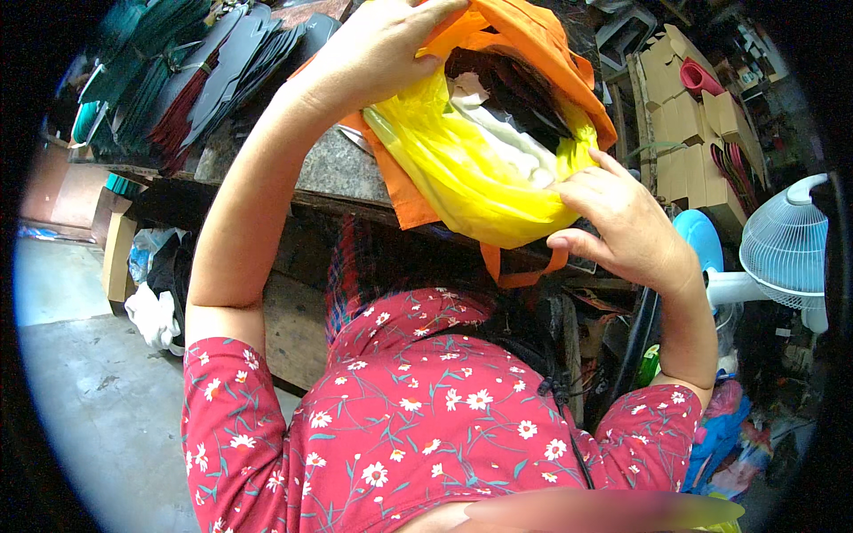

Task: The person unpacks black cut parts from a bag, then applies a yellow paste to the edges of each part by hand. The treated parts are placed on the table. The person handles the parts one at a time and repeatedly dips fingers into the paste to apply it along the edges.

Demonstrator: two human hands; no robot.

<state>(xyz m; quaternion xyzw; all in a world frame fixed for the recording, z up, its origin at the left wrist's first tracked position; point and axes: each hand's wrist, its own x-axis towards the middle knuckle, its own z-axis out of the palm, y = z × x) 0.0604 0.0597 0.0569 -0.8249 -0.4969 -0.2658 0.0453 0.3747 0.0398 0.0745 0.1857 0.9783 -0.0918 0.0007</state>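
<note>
An orange cloth bag (404, 191) with a yellow plastic bag (480, 200) lining it is held up at the edge of a worktop, its mouth turned toward me. Inside lie white crumpled material (502, 133) and dark flat pieces (506, 75). At the upper left of the mouth, my left hand (382, 53) grips the rim, thumb against the yellow plastic. My right hand (622, 213) holds the yellow rim on the right side with bent fingers, its thumb lower down near the bag's side. An orange strap loop (524, 271) hangs beneath the bag.
Stacks of dark flat cut pieces (235, 71) lie on the grey worktop (342, 169) at left. Cardboard boxes (689, 124) stand at far right, with a white fan (786, 240) nearer. Beside the left floor sits a white plastic bag (153, 315).
</note>
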